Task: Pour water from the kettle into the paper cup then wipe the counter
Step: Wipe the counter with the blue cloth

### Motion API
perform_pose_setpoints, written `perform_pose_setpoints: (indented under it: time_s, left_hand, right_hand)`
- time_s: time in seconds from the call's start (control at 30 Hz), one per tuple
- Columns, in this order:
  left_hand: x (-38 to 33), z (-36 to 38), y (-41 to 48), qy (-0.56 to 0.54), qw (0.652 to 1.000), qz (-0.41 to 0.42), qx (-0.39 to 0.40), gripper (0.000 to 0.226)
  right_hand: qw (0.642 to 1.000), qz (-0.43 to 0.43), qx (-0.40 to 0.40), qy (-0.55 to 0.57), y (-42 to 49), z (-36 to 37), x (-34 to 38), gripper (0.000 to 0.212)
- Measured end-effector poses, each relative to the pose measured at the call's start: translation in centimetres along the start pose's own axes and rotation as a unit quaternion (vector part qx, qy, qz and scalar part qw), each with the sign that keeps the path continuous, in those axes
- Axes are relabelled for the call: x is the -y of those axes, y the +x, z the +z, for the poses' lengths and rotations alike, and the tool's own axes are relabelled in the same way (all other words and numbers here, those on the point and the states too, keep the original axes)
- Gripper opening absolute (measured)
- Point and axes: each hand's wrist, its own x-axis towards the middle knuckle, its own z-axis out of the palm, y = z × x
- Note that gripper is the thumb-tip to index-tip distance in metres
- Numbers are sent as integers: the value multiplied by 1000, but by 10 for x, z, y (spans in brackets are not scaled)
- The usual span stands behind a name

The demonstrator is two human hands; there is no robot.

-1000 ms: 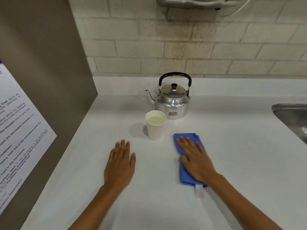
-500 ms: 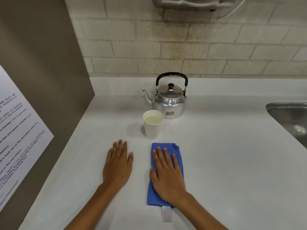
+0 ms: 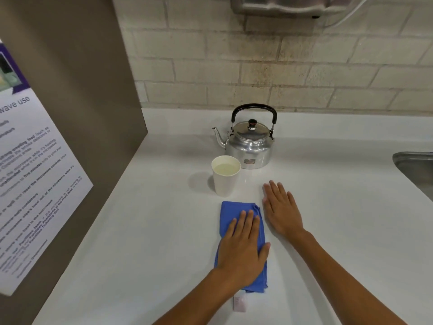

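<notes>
A silver kettle (image 3: pixel 249 148) with a black handle stands upright at the back of the white counter (image 3: pixel 339 219), spout pointing left. Just in front of it, a white paper cup (image 3: pixel 225 181) holds water close to its rim. Below the cup lies a folded blue cloth (image 3: pixel 232 212) with a white tag at its near end. My left hand (image 3: pixel 242 252) presses flat on the cloth's near half. My right hand (image 3: pixel 282 211) lies flat on the bare counter just right of the cloth, fingers apart, holding nothing.
A brown side panel with a printed microwave notice (image 3: pixel 35 172) walls off the left. A steel sink (image 3: pixel 417 170) cuts into the counter at the right edge. A brick wall with a metal dispenser (image 3: pixel 281 5) rises behind the kettle.
The cloth slid left under my right hand. My right hand then came off it and rests to its right, while my left hand moved onto the cloth.
</notes>
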Motion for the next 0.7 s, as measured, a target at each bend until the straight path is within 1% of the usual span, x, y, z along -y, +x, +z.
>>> perform_pose_setpoints:
  time_s: [0.1, 0.2, 0.4, 0.5, 0.7]
  left_hand:
    - [14, 0, -7, 21, 1000, 2, 9, 60]
    - [34, -2, -17, 31, 999, -6, 6, 57]
    - [92, -9, -33, 44, 997, -58, -18, 53]
    - [122, -16, -27, 52, 994, -93, -25, 53]
    - [163, -30, 10, 34, 991, -127, -20, 52]
  right_hand:
    - [999, 2, 11, -32, 0, 6, -4, 51]
    - [999, 5, 16, -36, 0, 9, -5, 52]
    - [999, 4, 3, -48, -3, 11, -3, 52]
    - [999, 3, 5, -43, -3, 11, -4, 52]
    - [999, -2, 10, -48, -4, 11, -3, 52]
